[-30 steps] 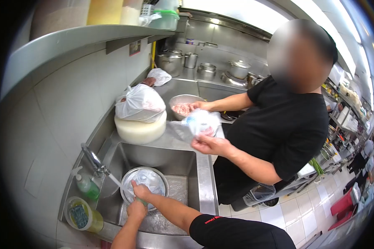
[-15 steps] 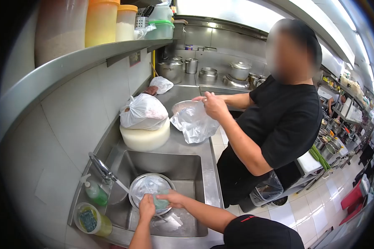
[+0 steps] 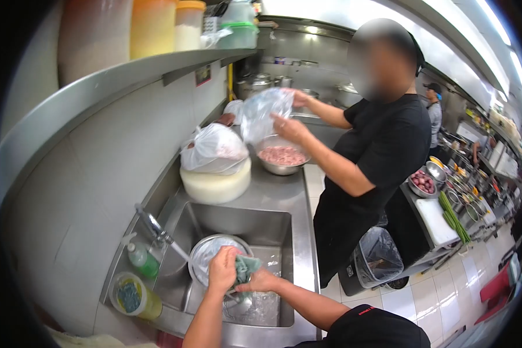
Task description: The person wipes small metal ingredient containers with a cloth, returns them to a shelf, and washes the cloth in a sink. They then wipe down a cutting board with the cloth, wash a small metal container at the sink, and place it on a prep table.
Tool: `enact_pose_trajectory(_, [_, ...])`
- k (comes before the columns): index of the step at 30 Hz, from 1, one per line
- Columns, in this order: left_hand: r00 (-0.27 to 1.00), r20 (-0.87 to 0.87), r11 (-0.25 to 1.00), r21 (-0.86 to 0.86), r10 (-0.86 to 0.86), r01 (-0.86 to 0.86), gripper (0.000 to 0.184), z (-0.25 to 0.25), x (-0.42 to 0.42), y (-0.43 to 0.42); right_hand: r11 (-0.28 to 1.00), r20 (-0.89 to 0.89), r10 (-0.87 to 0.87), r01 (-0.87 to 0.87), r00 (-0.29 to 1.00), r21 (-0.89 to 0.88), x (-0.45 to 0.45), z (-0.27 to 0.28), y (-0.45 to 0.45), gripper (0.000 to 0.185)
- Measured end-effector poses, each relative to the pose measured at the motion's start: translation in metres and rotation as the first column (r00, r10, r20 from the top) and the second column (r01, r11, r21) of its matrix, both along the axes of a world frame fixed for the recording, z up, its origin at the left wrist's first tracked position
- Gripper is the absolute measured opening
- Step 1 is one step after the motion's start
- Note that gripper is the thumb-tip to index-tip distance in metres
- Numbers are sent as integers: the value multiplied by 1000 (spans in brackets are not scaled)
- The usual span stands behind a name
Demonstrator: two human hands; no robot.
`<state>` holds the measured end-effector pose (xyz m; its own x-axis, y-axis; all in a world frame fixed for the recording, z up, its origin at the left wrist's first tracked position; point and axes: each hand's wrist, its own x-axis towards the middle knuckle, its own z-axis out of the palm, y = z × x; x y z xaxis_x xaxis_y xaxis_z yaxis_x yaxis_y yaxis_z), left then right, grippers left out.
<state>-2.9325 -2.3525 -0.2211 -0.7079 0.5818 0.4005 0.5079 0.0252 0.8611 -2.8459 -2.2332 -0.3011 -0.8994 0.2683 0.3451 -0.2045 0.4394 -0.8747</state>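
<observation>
The left hand (image 3: 222,268) has its fingers curled and grips one edge of a limp, wet-looking green cloth (image 3: 247,267); the right hand (image 3: 258,281) is also closed on it, from about 4 o'clock of the cloth. The cloth is near the middle of a rectangular grey metal sink (image 3: 262,225), in the air beside the hands' fingers, and in the view it overlaps the edge of a round silver metal bowl (image 3: 221,235). In this bowl lies crumpled clear plastic (image 3: 210,249).

For the other places, the clock has its centre in the middle of the sink, with 12 at the top of the view. At 10 o'clock is a curved chrome tap (image 3: 155,227), from which water runs to the 9 o'clock side of the bowl. At 9 o'clock stands a clear pump bottle of green liquid (image 3: 143,261). Between 8 and 9 there is a round yellowish plastic tub (image 3: 151,304) with a dark green sponge (image 3: 129,297) in it. Between 11 and 12, a tied white plastic bag (image 3: 213,152) rests on a thick, round, cream-white block (image 3: 216,182). At about 1 o'clock, a co-worker in black (image 3: 383,151) grips a translucent plastic bag (image 3: 265,113) with both hands, near a silver bowl (image 3: 281,170) of pink meat pieces (image 3: 282,155).
</observation>
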Motion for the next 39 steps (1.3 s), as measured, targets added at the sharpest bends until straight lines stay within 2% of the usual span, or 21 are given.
enact_pose_trajectory(1, [1000, 8, 1000, 16, -11, 11, 18, -3, 1, 3, 1000, -55, 8, -8, 998, 5, -1, 20, -8, 65])
enact_pose_trajectory(2, [1000, 23, 1000, 27, -11, 10, 17, -5, 3, 2, 990, 53, 30, -22, 998, -140, 1, 29, -15, 66])
enact_pose_trajectory(4, [998, -40, 998, 56, 39, -37, 19, -1, -3, -5, 997, 230, 9, -27, 973, 76, -32, -30, 0, 54])
enact_pose_trajectory(6, [991, -76, 991, 84, 106, -100, 20, 26, -5, -18, 995, 326, -17, -15, 945, 96, -42, -25, -8, 43])
enact_pose_trajectory(12, [932, 302, 873, 377, 200, -309, 24, 38, -25, -99, 981, 438, 95, -160, 894, 113, -64, -15, -12, 20])
enact_pose_trajectory(14, [839, 441, 812, 328, 320, -483, 23, -11, -58, -138, 982, 535, 177, -110, 826, -156, -72, -16, 5, 25])
enact_pose_trajectory(17, [748, 371, 835, -271, 550, -480, 34, -39, -65, -168, 875, 452, 317, -73, 834, -479, -94, -21, 7, 38])
enact_pose_trajectory(20, [888, 165, 850, -406, 429, -335, 52, -88, -63, -150, 731, 334, 274, 30, 902, -682, -133, -50, -17, 45])
enact_pose_trajectory(22, [904, 139, 861, -392, 403, -324, 55, -139, -69, -128, 637, 296, 246, 76, 923, -767, -147, -10, -52, 41])
enact_pose_trajectory(26, [881, 313, 878, -434, 356, -201, 54, -123, -84, -104, 456, 274, 296, 117, 915, -882, -170, -7, -87, 33])
enact_pose_trajectory(27, [840, 318, 898, -121, 439, -424, 49, -139, -85, -95, 369, 253, 289, 137, 923, -919, -176, -17, -85, 32])
enact_pose_trajectory(28, [810, 310, 867, -187, 498, -462, 48, -129, -86, -95, 277, 235, 273, 158, 933, -948, -181, -23, -82, 32])
enact_pose_trajectory(29, [781, 298, 834, -254, 549, -490, 47, -111, -83, -95, 305, 267, 173, 206, 948, -930, -182, -25, -80, 33])
enact_pose_trajectory(30, [755, 282, 800, -320, 592, -508, 46, -101, -82, -92, 446, 372, 128, 282, 919, -849, -184, -34, -75, 35])
enact_pose_trajectory(32, [754, 303, 812, -242, 583, -531, 43, -109, -82, -91, 666, 563, -3, 421, 826, -615, -182, -74, -66, 39])
enact_pose_trajectory(33, [754, 277, 804, -205, 595, -559, 43, -110, -84, -90, 544, 427, 323, 204, 844, -814, -169, -89, -55, 49])
enact_pose_trajectory(34, [750, 251, 791, -160, 612, -591, 43, -110, -88, -87, 386, 322, 393, 164, 861, -908, -161, -70, -57, 49])
enact_pose_trajectory(36, [893, 36, 868, -253, 449, -427, 54, -113, -87, -88, 28, 83, 480, 79, 873, -996, -128, 3, -78, 48])
enact_pose_trajectory(37, [938, -66, 883, -320, 341, -343, 59, -117, -84, -91, -154, -70, 388, -11, 919, -988, -137, -2, -77, 45])
enact_pose_trajectory(38, [963, -156, 880, -394, 219, -264, 65, -119, -80, -95, -22, 60, 384, 74, 921, -997, -149, -18, -68, 43])
enact_pose_trajectory(39, [988, -78, 863, -481, 136, -156, 82, -111, -71, -102, 109, 187, 363, 157, 913, -981, -165, -39, -56, 41])
